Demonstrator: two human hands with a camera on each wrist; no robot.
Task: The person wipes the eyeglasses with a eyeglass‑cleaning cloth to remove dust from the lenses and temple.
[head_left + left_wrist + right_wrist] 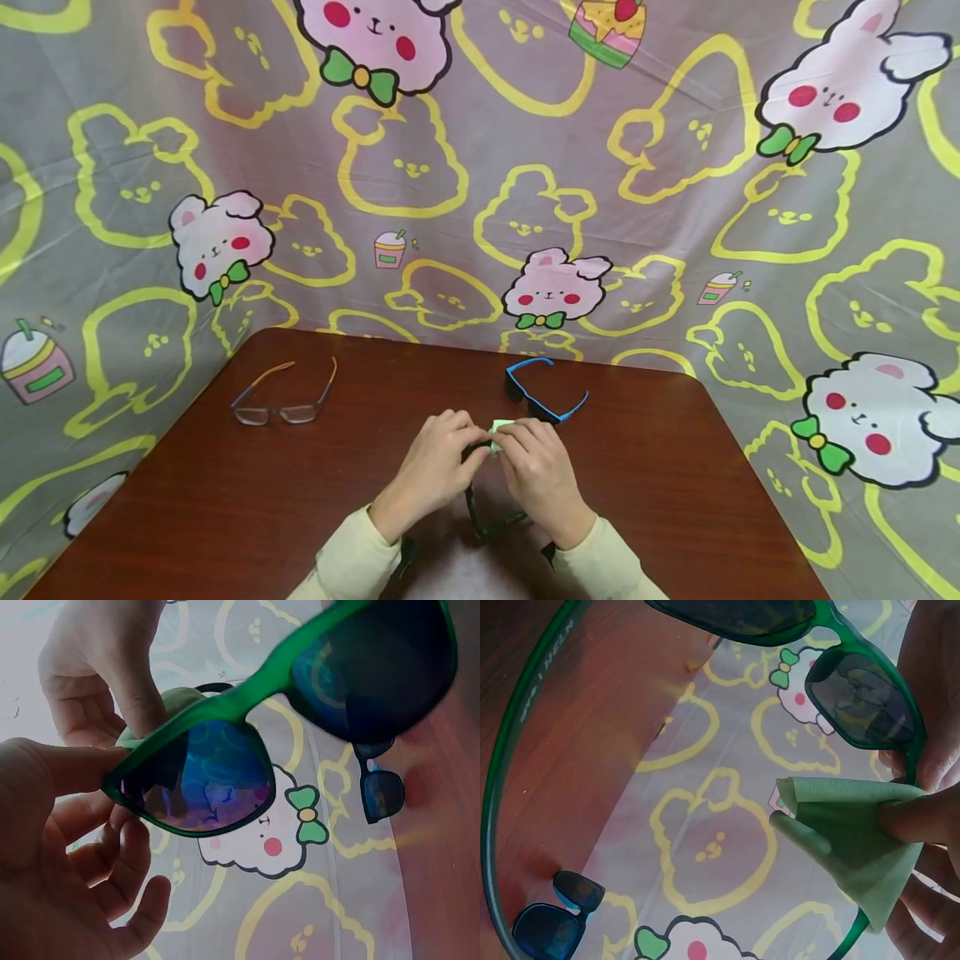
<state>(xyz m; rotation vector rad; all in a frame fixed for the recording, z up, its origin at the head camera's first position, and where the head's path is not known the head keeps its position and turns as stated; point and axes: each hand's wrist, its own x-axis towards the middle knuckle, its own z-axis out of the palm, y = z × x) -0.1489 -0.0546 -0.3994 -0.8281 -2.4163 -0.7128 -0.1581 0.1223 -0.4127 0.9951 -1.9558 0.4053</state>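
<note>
My left hand [438,462] pinches a pair of green-framed sunglasses [262,682] at the outer corner beside one dark, reflective lens. My right hand [543,479] holds a light green cloth [855,832] between thumb and fingers, folded around a temple arm close to that same corner. In the right wrist view the other temple arm [499,757] sweeps down the left side, unfolded. Both hands meet over the near part of the table in the head view, where they cover much of the glasses.
Blue-framed sunglasses [558,417] lie open just beyond my hands on the brown wooden table [187,500]. Clear-lensed eyeglasses [277,414] with orange-tipped arms lie farther left. A grey cartoon-print curtain [442,217] encloses the table's back and sides.
</note>
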